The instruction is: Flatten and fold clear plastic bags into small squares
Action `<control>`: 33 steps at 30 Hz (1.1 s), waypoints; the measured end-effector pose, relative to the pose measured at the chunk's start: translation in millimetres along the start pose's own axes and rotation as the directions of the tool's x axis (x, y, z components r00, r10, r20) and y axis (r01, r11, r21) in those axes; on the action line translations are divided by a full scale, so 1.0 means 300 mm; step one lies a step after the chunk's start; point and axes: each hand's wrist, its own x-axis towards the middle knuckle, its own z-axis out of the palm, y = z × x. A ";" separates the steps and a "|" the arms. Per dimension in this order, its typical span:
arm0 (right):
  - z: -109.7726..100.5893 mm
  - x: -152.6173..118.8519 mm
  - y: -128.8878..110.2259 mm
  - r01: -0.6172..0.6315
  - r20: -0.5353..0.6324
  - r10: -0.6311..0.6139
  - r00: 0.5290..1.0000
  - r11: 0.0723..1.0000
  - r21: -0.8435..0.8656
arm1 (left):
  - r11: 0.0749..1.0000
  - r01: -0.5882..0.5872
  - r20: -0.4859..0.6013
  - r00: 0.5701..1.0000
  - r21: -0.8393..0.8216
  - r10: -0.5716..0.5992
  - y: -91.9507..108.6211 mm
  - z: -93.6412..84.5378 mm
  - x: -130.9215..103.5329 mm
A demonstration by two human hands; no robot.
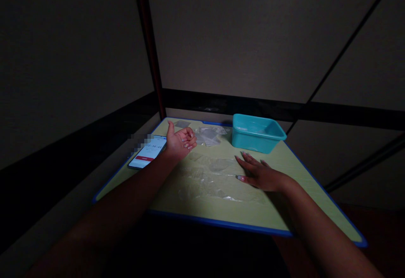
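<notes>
A clear plastic bag or sheet [205, 185] lies spread, slightly wrinkled, across the middle of the table. My right hand [257, 173] rests palm down at its right side, fingers spread and nothing gripped. Above the far left part of the plastic, my left hand [181, 143] is turned palm up, thumb apart and fingers loosely curled, with nothing visible in it. Just beyond that hand is a loose pile of small clear plastic bags [211, 136]. A turquoise plastic tub [257, 139] stands behind my right hand; its floor is mostly hidden.
A phone [147, 153] with a lit screen lies at the table's left edge, beside my left wrist. One flat plastic piece [182, 124] sits at the far left corner. The pale yellow table [171, 208] has a blue rim, with walls close behind and to the left.
</notes>
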 end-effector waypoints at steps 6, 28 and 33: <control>-0.003 0.003 -0.004 0.001 -0.003 -0.001 1.000 1.000 -0.010 | 0.999 0.036 -0.042 0.998 -0.029 -0.037 0.003 0.010 -0.005; 0.001 0.003 -0.007 -0.016 -0.005 0.016 1.000 1.000 -0.019 | 0.998 0.051 -0.011 0.999 0.032 -0.051 0.000 0.002 -0.007; -0.004 0.002 -0.011 -0.016 -0.007 0.016 1.000 1.000 -0.016 | 0.994 0.025 0.003 1.000 0.107 -0.025 0.000 0.020 -0.012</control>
